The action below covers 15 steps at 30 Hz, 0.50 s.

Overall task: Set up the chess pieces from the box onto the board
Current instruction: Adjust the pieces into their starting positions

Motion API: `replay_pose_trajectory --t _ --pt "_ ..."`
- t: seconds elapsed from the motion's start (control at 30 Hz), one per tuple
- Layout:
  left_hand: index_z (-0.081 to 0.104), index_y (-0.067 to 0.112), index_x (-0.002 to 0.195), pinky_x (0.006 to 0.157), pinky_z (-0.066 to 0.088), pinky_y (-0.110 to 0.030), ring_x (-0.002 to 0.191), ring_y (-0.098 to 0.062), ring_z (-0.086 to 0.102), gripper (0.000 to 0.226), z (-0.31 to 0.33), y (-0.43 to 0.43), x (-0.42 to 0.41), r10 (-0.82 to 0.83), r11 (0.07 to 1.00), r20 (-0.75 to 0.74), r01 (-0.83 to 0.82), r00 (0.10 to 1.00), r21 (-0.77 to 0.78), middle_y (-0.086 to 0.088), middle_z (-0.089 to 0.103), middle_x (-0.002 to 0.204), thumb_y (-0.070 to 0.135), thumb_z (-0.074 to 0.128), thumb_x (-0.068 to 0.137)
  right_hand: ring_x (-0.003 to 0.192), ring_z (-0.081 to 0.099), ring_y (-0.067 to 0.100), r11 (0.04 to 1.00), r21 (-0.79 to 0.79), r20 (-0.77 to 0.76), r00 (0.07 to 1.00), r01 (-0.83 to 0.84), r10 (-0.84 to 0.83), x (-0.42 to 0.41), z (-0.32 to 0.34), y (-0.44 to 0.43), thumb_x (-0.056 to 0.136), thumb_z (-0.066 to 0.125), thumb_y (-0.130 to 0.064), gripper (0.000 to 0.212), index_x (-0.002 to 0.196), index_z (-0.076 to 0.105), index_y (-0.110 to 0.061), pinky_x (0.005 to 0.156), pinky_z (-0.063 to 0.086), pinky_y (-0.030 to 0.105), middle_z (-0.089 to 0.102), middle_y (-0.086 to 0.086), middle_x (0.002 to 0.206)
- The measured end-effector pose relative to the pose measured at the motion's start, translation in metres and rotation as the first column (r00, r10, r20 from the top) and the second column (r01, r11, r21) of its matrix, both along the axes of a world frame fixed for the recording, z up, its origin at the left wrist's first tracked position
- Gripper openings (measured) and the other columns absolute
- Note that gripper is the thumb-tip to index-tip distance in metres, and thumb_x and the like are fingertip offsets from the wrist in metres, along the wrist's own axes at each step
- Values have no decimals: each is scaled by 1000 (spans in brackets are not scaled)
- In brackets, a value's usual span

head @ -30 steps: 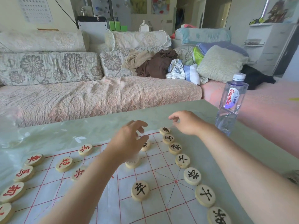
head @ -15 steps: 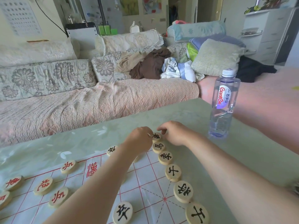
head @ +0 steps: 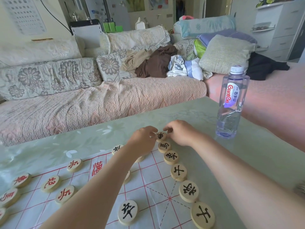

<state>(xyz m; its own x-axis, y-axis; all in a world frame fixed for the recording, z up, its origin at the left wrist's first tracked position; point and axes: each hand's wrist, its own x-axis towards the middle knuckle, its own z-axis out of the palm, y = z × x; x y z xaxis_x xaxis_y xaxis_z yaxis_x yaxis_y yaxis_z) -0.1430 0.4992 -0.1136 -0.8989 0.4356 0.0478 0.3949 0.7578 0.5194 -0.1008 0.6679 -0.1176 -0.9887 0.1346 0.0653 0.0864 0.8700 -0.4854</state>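
Note:
A white sheet board (head: 148, 192) with red grid lines lies on the pale green table. Round wooden pieces with black characters run down its right edge. The farthest of them, a black-character corner piece (head: 161, 136), lies flat on the board's far corner. My left hand (head: 143, 140) and my right hand (head: 179, 131) meet over it, fingertips pinching its rim from both sides. Several red-character pieces (head: 50, 183) stand on the left part of the board. A black piece (head: 127, 212) sits near the front. The box is out of view.
A clear water bottle (head: 232, 103) stands on the table to the right of my right hand. A sofa with a pink cover (head: 92, 103) and cushions runs behind the table's far edge. My left forearm covers some pieces in the board's middle.
My left hand moved from the board's middle to the far corner piece, and my right hand closed in on it from the other side. The camera has shifted slightly right and down.

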Motion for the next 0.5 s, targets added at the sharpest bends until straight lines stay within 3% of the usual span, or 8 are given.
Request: replay_pose_trajectory --t 0.2,0.37,0.5 --pt "58 29 124 90 46 -26 107 -14 57 34 3 -1 -4 -1 996 75 -6 997 89 9 62 118 16 53 92 104 60 19 999 -21 4 1000 28 -28 1 2 -2 88 69 -35 29 116 69 -26 91 48 33 64 -4 111" --pt "59 28 123 84 47 -25 96 -14 60 36 0 -8 -7 -29 1000 53 28 998 15 11 65 113 14 60 89 110 59 19 1000 -18 -10 1000 -6 6 -1 -4 -2 96 59 -24 34 130 62 -27 92 45 31 64 -4 117" --pt "62 28 120 77 43 -20 88 -10 58 37 0 -7 -10 -33 999 57 30 998 46 13 67 110 15 67 86 106 61 19 1000 -19 -3 1000 -19 19 0 -3 -2 93 64 -31 30 123 67 -27 91 48 34 66 -2 115"
